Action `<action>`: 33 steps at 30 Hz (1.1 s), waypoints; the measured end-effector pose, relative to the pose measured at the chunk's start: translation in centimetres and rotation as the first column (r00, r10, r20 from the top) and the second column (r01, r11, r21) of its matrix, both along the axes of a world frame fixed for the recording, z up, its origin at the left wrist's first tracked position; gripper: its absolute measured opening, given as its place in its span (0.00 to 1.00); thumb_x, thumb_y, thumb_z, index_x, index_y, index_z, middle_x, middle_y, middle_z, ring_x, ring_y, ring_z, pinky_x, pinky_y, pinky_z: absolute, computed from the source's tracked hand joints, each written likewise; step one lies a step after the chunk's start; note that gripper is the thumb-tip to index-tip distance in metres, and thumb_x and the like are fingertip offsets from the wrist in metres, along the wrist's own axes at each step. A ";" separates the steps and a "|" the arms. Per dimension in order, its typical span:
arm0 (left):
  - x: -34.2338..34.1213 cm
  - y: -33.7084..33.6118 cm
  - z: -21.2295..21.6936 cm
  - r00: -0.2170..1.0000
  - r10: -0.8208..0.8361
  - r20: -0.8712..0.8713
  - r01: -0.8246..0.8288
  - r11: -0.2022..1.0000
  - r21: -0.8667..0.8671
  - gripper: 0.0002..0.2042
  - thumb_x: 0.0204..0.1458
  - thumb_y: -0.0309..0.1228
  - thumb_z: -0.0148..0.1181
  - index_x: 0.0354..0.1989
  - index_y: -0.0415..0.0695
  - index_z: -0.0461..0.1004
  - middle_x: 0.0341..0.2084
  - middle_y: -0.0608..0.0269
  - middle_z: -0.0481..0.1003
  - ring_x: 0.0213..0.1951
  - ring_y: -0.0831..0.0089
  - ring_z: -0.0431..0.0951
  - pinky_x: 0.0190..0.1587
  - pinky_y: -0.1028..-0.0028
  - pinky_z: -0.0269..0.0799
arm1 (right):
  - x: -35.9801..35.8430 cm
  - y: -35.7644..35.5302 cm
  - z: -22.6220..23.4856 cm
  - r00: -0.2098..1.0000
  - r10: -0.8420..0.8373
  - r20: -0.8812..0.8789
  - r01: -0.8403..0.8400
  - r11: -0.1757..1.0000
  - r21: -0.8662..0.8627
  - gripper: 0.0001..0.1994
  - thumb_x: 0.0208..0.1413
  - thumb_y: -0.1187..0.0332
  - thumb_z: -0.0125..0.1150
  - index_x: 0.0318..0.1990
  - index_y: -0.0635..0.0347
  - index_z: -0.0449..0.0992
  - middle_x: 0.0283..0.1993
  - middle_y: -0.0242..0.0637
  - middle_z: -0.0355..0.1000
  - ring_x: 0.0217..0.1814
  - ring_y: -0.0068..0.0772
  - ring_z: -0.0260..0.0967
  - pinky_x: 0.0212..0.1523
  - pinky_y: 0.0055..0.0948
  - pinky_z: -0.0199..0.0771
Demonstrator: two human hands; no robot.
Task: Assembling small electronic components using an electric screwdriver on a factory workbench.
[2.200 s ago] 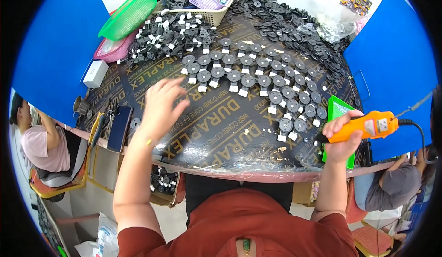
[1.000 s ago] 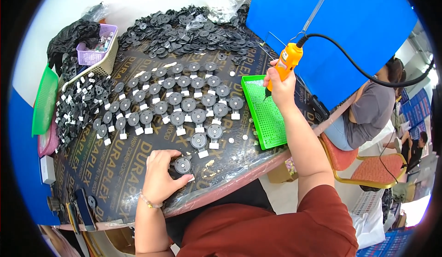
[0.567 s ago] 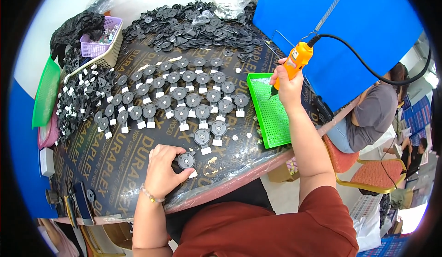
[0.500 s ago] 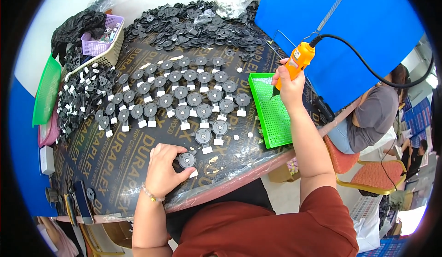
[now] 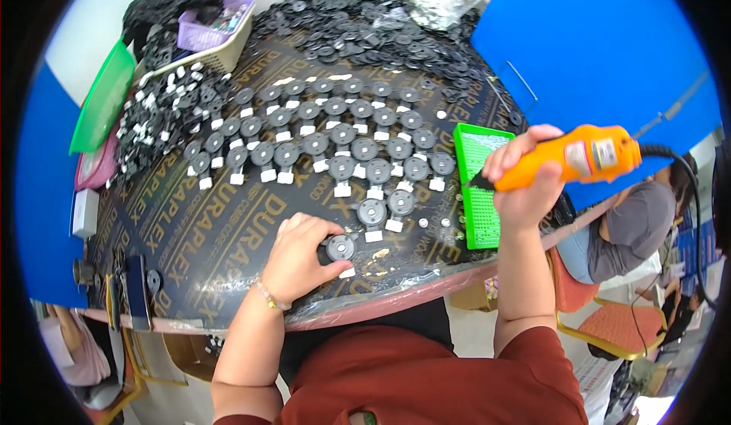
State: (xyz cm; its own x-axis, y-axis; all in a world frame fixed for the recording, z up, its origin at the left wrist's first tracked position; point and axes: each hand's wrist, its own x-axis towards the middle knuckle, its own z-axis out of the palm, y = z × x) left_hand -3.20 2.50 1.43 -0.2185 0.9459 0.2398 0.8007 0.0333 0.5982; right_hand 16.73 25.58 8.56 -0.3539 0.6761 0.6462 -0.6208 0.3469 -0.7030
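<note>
Close to the table's near edge, my left hand [image 5: 303,256] pinches a black round wheel part [image 5: 340,247] between thumb and fingers. A small white tab sticks out at the part's near side. My right hand [image 5: 529,185] is wrapped round an orange electric screwdriver [image 5: 582,158], held nearly level above the green perforated tray [image 5: 481,234]. Its dark tip points left, toward the tray's left rim. A black cable [image 5: 681,158] runs from its back end. Beyond my left hand, several like wheel parts [image 5: 371,212] with white tabs stand in curved rows.
Loose black discs [image 5: 365,29] are heaped at the far side. Black and white pieces [image 5: 171,113] lie piled at left, near a purple basket [image 5: 205,33] and a green basket [image 5: 103,113]. A blue panel [image 5: 594,59] rises at right. Another person [image 5: 632,227] sits beyond it.
The screwdriver has swung from steeply upright to nearly level, and my right hand has come nearer me. My left hand keeps hold of the wheel part. The whole view has shifted.
</note>
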 end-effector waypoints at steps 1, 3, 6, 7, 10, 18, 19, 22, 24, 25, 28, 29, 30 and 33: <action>0.0 0.0 0.1 1.000 -0.002 0.010 0.002 1.000 0.000 0.21 0.33 0.35 0.74 0.38 0.46 0.75 0.34 0.63 0.75 0.42 0.61 0.71 0.48 0.66 0.62 | -0.9 -1.8 -0.1 0.993 0.117 -0.012 -0.117 0.993 0.004 0.27 0.54 0.43 0.58 0.48 0.54 0.63 0.24 0.33 0.64 0.19 0.28 0.64 0.21 0.29 0.69; -0.1 -0.2 0.2 0.999 0.019 0.046 -0.017 0.999 -0.029 0.21 0.32 0.34 0.74 0.38 0.45 0.76 0.34 0.62 0.75 0.42 0.61 0.71 0.50 0.67 0.63 | -3.0 -5.8 0.2 0.959 0.278 0.056 -0.275 0.960 -0.058 0.30 0.51 0.41 0.60 0.48 0.54 0.61 0.23 0.35 0.65 0.18 0.31 0.65 0.20 0.31 0.71; -0.3 -0.1 -0.1 0.998 0.003 0.067 -0.003 1.000 0.003 0.22 0.32 0.34 0.74 0.38 0.44 0.75 0.33 0.60 0.74 0.41 0.60 0.70 0.49 0.66 0.63 | -5.6 -8.4 -1.1 0.867 0.485 0.115 -0.473 0.873 -0.121 0.28 0.51 0.49 0.66 0.48 0.58 0.62 0.25 0.39 0.68 0.21 0.32 0.67 0.23 0.31 0.71; -0.4 -0.1 -0.2 0.998 0.000 0.068 -0.001 1.000 0.013 0.22 0.32 0.34 0.74 0.38 0.44 0.75 0.33 0.60 0.73 0.41 0.60 0.70 0.48 0.66 0.63 | -6.2 -8.9 -1.6 0.866 0.475 0.154 -0.467 0.880 -0.089 0.28 0.50 0.50 0.67 0.48 0.59 0.62 0.25 0.39 0.68 0.22 0.32 0.67 0.24 0.30 0.71; -0.3 -0.2 0.0 0.998 0.009 0.069 -0.008 1.000 -0.019 0.20 0.34 0.36 0.73 0.39 0.46 0.75 0.34 0.63 0.74 0.43 0.62 0.70 0.49 0.66 0.62 | -7.6 -9.7 -2.9 0.851 0.501 0.157 -0.498 0.865 -0.056 0.29 0.50 0.51 0.68 0.48 0.61 0.62 0.26 0.39 0.68 0.23 0.31 0.67 0.25 0.30 0.71; -0.4 -0.6 -0.1 0.999 0.001 0.053 0.000 1.000 -0.015 0.20 0.35 0.36 0.72 0.39 0.46 0.75 0.35 0.63 0.75 0.43 0.62 0.70 0.48 0.66 0.63 | -8.7 -10.2 -4.7 0.817 0.577 0.002 -0.570 0.808 -0.145 0.27 0.51 0.62 0.69 0.51 0.63 0.61 0.30 0.36 0.68 0.29 0.25 0.68 0.31 0.24 0.71; -0.4 -0.6 -0.1 0.998 0.006 0.055 -0.005 1.000 -0.016 0.20 0.35 0.36 0.72 0.39 0.46 0.75 0.35 0.63 0.75 0.43 0.62 0.70 0.48 0.66 0.63 | -8.7 -10.4 -4.5 0.821 0.570 -0.011 -0.564 0.810 -0.158 0.26 0.51 0.61 0.69 0.50 0.63 0.62 0.29 0.36 0.68 0.28 0.25 0.67 0.31 0.24 0.71; -0.4 -0.6 -0.2 0.999 0.008 0.053 -0.008 1.000 -0.015 0.20 0.35 0.36 0.72 0.38 0.45 0.75 0.34 0.62 0.75 0.42 0.62 0.70 0.48 0.66 0.63 | -8.8 -10.4 -4.6 0.820 0.573 0.004 -0.566 0.811 -0.150 0.26 0.50 0.62 0.70 0.49 0.63 0.62 0.29 0.36 0.68 0.27 0.25 0.67 0.31 0.24 0.71; -0.3 -0.6 -0.4 0.999 0.003 0.048 -0.002 1.000 -0.017 0.20 0.35 0.37 0.72 0.38 0.45 0.75 0.34 0.62 0.74 0.42 0.61 0.70 0.48 0.66 0.63 | -8.9 -10.6 -4.1 0.862 0.489 0.135 -0.473 0.871 -0.135 0.28 0.48 0.50 0.68 0.44 0.60 0.61 0.25 0.39 0.67 0.21 0.31 0.66 0.24 0.30 0.71; -0.3 -0.6 -0.4 0.999 0.004 0.050 -0.003 1.000 -0.021 0.20 0.35 0.37 0.72 0.38 0.45 0.75 0.34 0.62 0.74 0.42 0.61 0.70 0.48 0.66 0.63 | -9.0 -10.7 -3.9 0.847 0.512 0.147 -0.487 0.856 -0.173 0.28 0.48 0.50 0.69 0.44 0.59 0.61 0.25 0.39 0.67 0.21 0.31 0.66 0.24 0.30 0.71; -0.4 -0.2 -0.1 1.000 -0.014 0.019 0.014 1.000 -0.004 0.20 0.36 0.37 0.72 0.38 0.45 0.75 0.33 0.63 0.73 0.42 0.61 0.70 0.47 0.66 0.63 | -9.1 -10.6 -4.2 0.845 0.516 0.143 -0.480 0.848 -0.224 0.28 0.46 0.51 0.71 0.42 0.59 0.62 0.25 0.39 0.67 0.22 0.31 0.66 0.24 0.29 0.70; -0.4 -0.3 -0.2 1.000 -0.011 0.022 0.011 1.000 -0.002 0.19 0.36 0.37 0.72 0.38 0.45 0.75 0.32 0.63 0.73 0.42 0.62 0.70 0.47 0.65 0.63 | -9.0 -10.5 -4.6 0.850 0.504 0.153 -0.468 0.857 -0.217 0.27 0.46 0.51 0.71 0.42 0.59 0.62 0.25 0.39 0.67 0.22 0.31 0.66 0.25 0.29 0.70; -0.3 -0.2 -0.1 1.000 -0.006 0.025 0.006 1.000 0.005 0.19 0.36 0.37 0.71 0.37 0.45 0.75 0.32 0.63 0.73 0.42 0.62 0.69 0.47 0.65 0.63 | -8.9 -10.4 -4.7 0.850 0.502 0.163 -0.468 0.859 -0.208 0.27 0.45 0.53 0.72 0.42 0.59 0.63 0.25 0.38 0.67 0.23 0.31 0.67 0.26 0.29 0.70; -0.2 -0.2 0.8 1.000 -0.014 -0.016 0.014 1.000 -0.013 0.19 0.35 0.39 0.71 0.36 0.46 0.75 0.30 0.63 0.72 0.40 0.61 0.70 0.45 0.65 0.63 | -9.0 -10.1 -5.0 0.831 0.534 0.158 -0.500 0.840 -0.211 0.29 0.45 0.54 0.73 0.45 0.61 0.63 0.26 0.36 0.67 0.25 0.30 0.67 0.27 0.29 0.70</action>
State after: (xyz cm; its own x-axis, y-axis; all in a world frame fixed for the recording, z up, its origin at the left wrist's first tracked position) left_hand -3.42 2.31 2.20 -0.2017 0.9519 0.2307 0.8108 0.0301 0.5846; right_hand 7.72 15.45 3.51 -0.7903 0.4413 0.4250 -0.5168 -0.1074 -0.8494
